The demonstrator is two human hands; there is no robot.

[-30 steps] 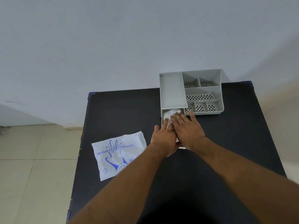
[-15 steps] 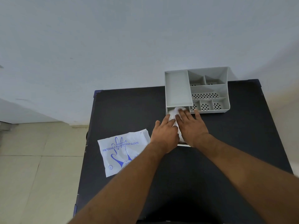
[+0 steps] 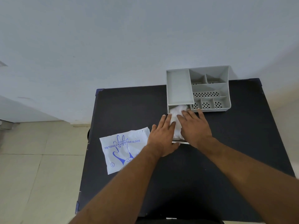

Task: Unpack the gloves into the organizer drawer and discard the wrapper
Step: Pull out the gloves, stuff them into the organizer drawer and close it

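Matte black rectangular bench point(image 3: 129, 107) filling the lower centre of the frame, blue caps on its corners, against a pale wall, with beige floor tiles at lower left. One grey plastic desk organizer point(image 3: 179, 86) at the upper right of the bench: smooth walls, seven open compartments on top, one long and solid-floored, the six others with perforated floors. One pull-out grey organizer drawer point(image 3: 181, 142) drawn out from under the long compartment toward the bottom of the frame, only its white front lip and a strip of interior showing. One flat, glossy white plastic wrapper point(image 3: 124, 149) printed in blue with a hand outline and "DISPOSABLE POLYETHYLENE GLOVES", lying crinkled at centre left on the bench, just beside the left forearm. Two bare hands: left hand point(image 3: 162, 136) and right hand point(image 3: 195, 128) palm-down side by side over the drawer, fingers extended and slightly spread, gripping nothing, resting flat on one crumpled wad of thin translucent white polyethylene gloves point(image 3: 177, 110) sitting in the drawer, bulging up between the hands.
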